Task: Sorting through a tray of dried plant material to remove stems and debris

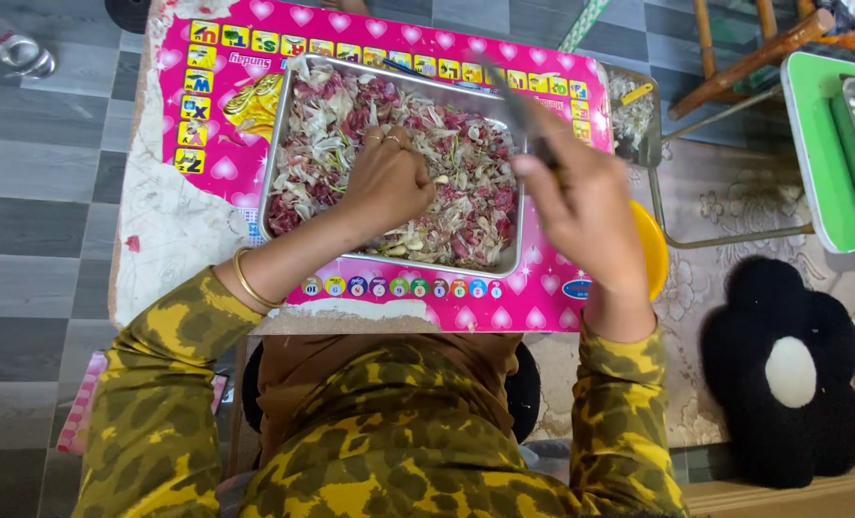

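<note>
L hand (391,177) in tray (272,163) peelings (466,153); R hand (585,206) grips knife (518,110) (blurred, prob.).

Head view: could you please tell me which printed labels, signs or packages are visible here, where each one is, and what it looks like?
Printed table top: under the metal tray, rectangular, bright pink with pale hearts.
Letter tiles: along its far and left edges, small yellow squares with coloured pictures.
Round badges: row along its near edge, small multicoloured circles.
No packages or screens visible.

Metal tray (272,168) heaped with pink-white peelings (466,163); knife (521,115) tilted above.
</note>
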